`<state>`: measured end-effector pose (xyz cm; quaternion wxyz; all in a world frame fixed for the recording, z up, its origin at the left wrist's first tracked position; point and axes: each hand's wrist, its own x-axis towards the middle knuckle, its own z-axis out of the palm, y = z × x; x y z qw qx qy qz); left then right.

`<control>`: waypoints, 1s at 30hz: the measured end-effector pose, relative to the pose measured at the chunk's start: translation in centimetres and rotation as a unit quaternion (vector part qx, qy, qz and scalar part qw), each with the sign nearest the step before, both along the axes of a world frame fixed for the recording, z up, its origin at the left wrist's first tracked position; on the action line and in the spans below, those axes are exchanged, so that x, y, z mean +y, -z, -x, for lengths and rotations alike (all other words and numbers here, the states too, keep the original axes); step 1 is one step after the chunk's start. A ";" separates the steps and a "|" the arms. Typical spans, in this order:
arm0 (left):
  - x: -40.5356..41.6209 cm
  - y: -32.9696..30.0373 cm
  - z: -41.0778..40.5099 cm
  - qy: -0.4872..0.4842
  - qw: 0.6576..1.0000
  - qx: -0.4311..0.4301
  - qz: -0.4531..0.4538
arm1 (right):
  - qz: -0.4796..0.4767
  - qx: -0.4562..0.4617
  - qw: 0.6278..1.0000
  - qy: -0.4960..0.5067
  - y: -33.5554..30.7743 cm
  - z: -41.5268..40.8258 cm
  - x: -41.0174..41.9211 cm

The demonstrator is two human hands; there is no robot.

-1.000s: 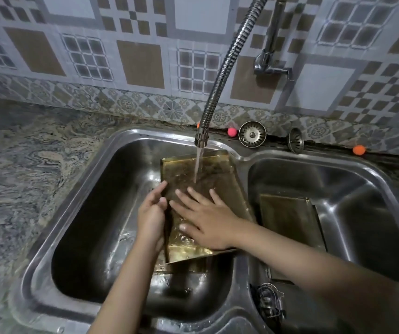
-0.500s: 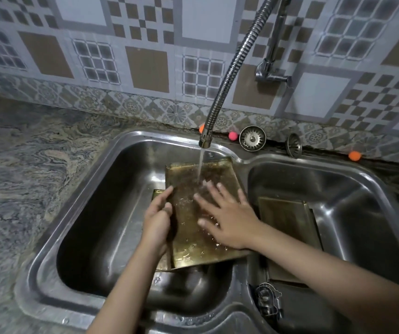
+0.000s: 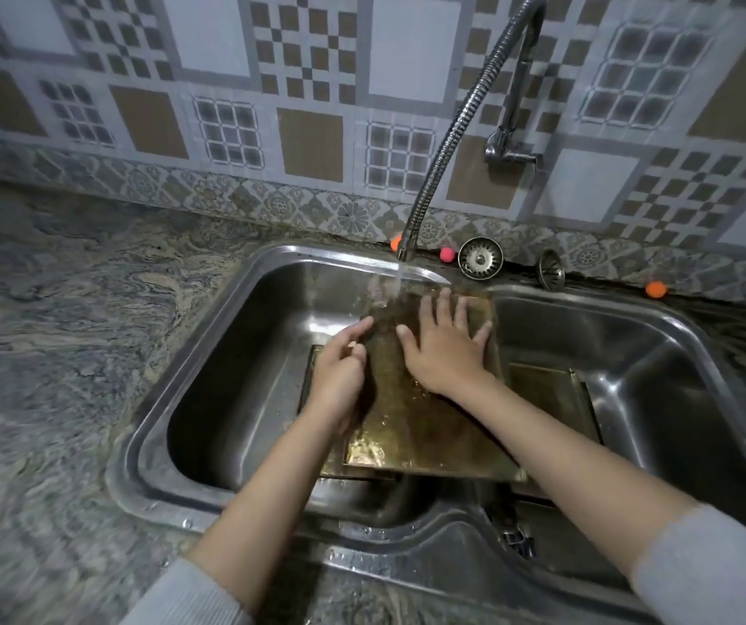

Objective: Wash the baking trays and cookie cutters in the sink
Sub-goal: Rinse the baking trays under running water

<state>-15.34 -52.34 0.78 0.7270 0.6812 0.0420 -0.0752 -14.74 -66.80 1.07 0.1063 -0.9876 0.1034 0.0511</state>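
Both hands on tray (image 3: 411, 426): left (image 3: 339, 381) seemingly gripping, right (image 3: 441, 349) flat.

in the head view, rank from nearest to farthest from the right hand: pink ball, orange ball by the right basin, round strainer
From the right hand:
1. pink ball, straight behind it on the ledge
2. round strainer, just right of that
3. orange ball, far right

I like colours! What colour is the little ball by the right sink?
Orange ball, clearest in the head view.
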 end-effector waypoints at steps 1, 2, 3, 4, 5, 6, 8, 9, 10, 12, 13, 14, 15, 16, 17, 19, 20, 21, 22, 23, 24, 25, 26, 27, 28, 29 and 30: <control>-0.1 0.0 0.1 0.000 1.000 -0.010 0.001 | -0.019 -0.006 0.999 -0.029 -0.1 0.3 0.9; 0.0 0.0 -0.1 -0.010 1.000 -0.006 0.009 | -0.042 0.002 0.996 -0.085 -0.2 1.2 1.7; 0.5 0.1 -0.5 -0.031 0.999 0.007 0.017 | -0.060 0.019 0.988 -0.142 -0.4 2.3 2.3; 1.2 0.2 -0.9 -0.052 0.998 0.026 0.020 | -0.062 0.043 0.981 -0.181 -0.6 3.6 2.3; 2.1 0.4 -1.3 -0.065 0.997 0.046 0.018 | -0.043 0.060 0.977 -0.199 -0.8 4.7 1.9; 3.0 0.7 -1.6 -0.072 0.995 0.063 0.014 | -0.007 0.063 0.979 -0.192 -1.0 5.3 1.3; 4.4 0.8 -2.1 -0.081 0.993 0.080 0.026 | 0.048 0.042 0.990 -0.123 -1.4 5.8 -0.5; 4.8 0.7 -2.3 -0.080 0.992 0.085 0.038 | 0.025 0.034 0.996 -0.079 -1.6 5.8 -1.2; 5.0 0.7 -2.5 -0.076 0.992 0.090 0.050 | -0.058 0.025 0.997 -0.038 -1.6 5.8 -1.7; 5.0 0.6 -2.8 -0.062 0.991 0.093 0.071 | -0.329 -0.015 0.944 0.016 -1.4 5.8 -1.8; 4.8 0.5 -2.9 -0.052 0.992 0.093 0.074 | -0.432 -0.051 0.900 0.026 -1.3 5.8 -1.5; 4.6 0.5 -3.0 -0.042 0.993 0.089 0.065 | -0.496 -0.092 0.862 0.040 -1.2 5.8 -1.2; 4.4 0.7 -3.1 -0.031 0.996 0.079 0.039 | -0.541 -0.131 0.829 0.059 -1.1 5.7 -1.0; 4.2 0.7 -3.2 -0.012 0.998 0.059 -0.009 | -0.579 -0.166 0.794 0.078 -1.2 5.5 -0.9; 4.0 0.8 -3.4 0.012 0.998 0.033 -0.059 | -0.607 -0.190 0.766 0.093 -1.5 5.3 -0.8; 3.5 0.3 -3.4 0.063 0.991 -0.027 -0.112 | -0.631 -0.210 0.742 0.086 -2.1 4.6 -0.5; 3.2 0.0 -3.3 0.082 0.989 -0.057 -0.109 | -0.619 -0.214 0.752 0.071 -2.3 4.3 -0.2; 2.9 -0.3 -3.2 0.097 0.987 -0.086 -0.090 | -0.596 -0.217 0.771 0.057 -2.4 4.1 0.0; 2.4 -1.0 -2.8 0.113 0.987 -0.102 -0.056 | -0.575 -0.221 0.786 0.046 -2.3 3.8 0.3; 1.9 -1.5 -2.6 0.132 0.986 -0.105 -0.014 | -0.562 -0.222 0.796 0.039 -2.2 3.6 0.6; 1.4 -2.1 -2.4 0.156 0.982 -0.103 0.023 | -0.559 -0.225 0.798 0.028 -2.1 3.5 0.9; 0.9 -2.4 -2.3 0.179 0.978 -0.097 0.047 | -0.559 -0.223 0.798 0.019 -1.9 3.4 1.1; 0.5 -2.7 -2.4 0.194 0.976 -0.084 0.057 | -0.562 -0.211 0.799 0.005 -1.7 3.4 1.3; 0.2 -2.8 -2.5 0.199 0.975 -0.069 0.069 | -0.564 -0.195 0.802 -0.009 -1.6 3.4 1.6; -0.1 -2.9 -2.6 0.185 0.978 -0.048 0.084 | -0.568 -0.180 0.803 -0.024 -1.4 3.4 1.8; -0.4 -3.0 -2.6 0.160 0.981 -0.022 0.105 | -0.577 -0.168 0.798 -0.035 -1.2 3.4 2.0; -0.6 -3.0 -2.6 0.125 0.986 -0.005 0.113 | -0.593 -0.158 0.789 -0.038 -1.1 3.4 2.2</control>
